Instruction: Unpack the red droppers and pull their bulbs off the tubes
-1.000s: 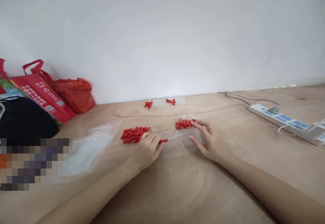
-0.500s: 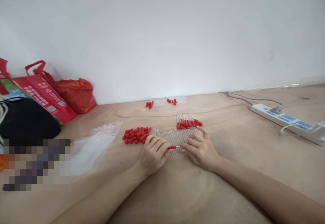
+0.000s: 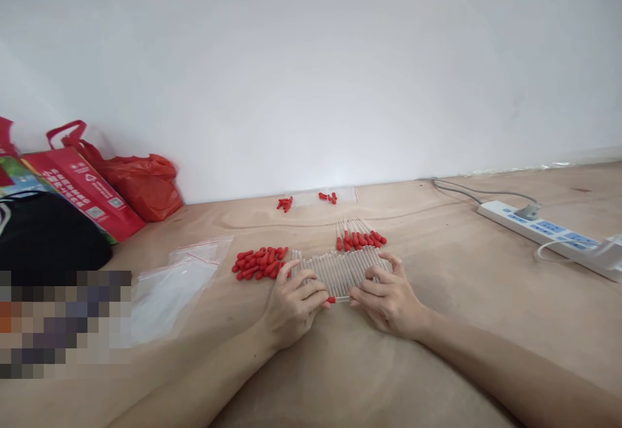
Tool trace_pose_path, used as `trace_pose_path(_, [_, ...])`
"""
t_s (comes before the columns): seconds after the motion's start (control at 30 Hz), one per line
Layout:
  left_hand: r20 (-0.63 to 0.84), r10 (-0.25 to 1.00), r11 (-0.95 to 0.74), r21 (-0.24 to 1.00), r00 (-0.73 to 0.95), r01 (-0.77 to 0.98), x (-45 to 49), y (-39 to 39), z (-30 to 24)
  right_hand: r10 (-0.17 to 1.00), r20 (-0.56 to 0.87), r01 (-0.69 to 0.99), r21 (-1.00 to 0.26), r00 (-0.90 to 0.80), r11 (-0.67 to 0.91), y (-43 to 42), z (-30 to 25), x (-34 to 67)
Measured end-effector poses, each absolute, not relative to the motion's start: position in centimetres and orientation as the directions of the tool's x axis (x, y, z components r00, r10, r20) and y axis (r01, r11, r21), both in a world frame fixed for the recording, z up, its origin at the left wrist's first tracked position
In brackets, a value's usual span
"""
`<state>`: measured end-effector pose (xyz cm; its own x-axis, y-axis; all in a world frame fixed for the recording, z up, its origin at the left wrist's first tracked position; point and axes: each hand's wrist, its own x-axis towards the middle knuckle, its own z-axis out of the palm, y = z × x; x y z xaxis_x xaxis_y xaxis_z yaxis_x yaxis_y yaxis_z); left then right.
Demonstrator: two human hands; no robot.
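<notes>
My left hand (image 3: 295, 305) is closed on a red rubber dropper bulb (image 3: 331, 300), most of it hidden by the fingers. My right hand (image 3: 389, 298) pinches a clear dropper tube (image 3: 342, 299), whose end meets the bulb's mouth; how deep it sits I cannot tell. Just beyond the fingers lies a row of clear glass tubes (image 3: 335, 271), side by side. A pile of loose red bulbs (image 3: 260, 263) sits left of the row, close to my left hand. Behind the row, several droppers with red bulbs (image 3: 359, 240) lie with their thin tips pointing away.
Clear zip bags (image 3: 177, 289) lie at left. Near the wall are more red bulbs (image 3: 285, 204) and a small clear bag (image 3: 345, 195). Red bags (image 3: 140, 185) and a black bag (image 3: 48, 237) stand far left. A white power strip (image 3: 549, 230) with cords lies right.
Both hands have moved slightly down, toward me, with the bulb and tube between them. The gap between bulb and tube stays spanned, and more of the tube row shows.
</notes>
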<state>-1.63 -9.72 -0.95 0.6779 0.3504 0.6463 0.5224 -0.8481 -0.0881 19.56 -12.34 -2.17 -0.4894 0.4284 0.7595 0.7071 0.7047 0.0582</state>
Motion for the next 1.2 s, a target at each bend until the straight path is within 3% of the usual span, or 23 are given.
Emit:
trace_pose_path(0.17, [0.683, 0.406, -0.816, -0.029, 0.608, 0.577, -2.6, -9.4, -0.8, 0.567, 0.715, 0.789, -0.035, -0.409, 0.613, -12.2, -1.8, 21.7])
trace_pose_path(0.33, [0.704, 0.445, -0.817, 0.067, 0.553, 0.572, -3.0, -9.3, -1.0, 0.763, 0.639, 0.929, -0.213, -0.102, 0.302, -11.1, -1.2, 24.1])
trace_pose_path(0.5, [0.761, 0.506, -0.712, 0.101, 0.407, 0.695, -4.4, -8.5, 0.3, 0.867, 0.492, 0.964, -0.260, 0.080, 0.059, -10.9, -1.1, 24.5])
trace_pose_path(0.8, [0.590, 0.806, -0.235, 0.401, -0.054, 0.885, -11.2, -5.1, 2.9, 0.927, 0.363, 0.974, -0.226, 0.096, -0.013, -10.4, -2.1, 24.2])
trace_pose_path(1.2, [0.438, 0.899, -0.170, 0.322, 0.012, 0.931, -11.8, -3.8, 1.7, 0.954, 0.288, 0.986, -0.166, 0.082, -0.034, -10.3, -2.6, 23.5])
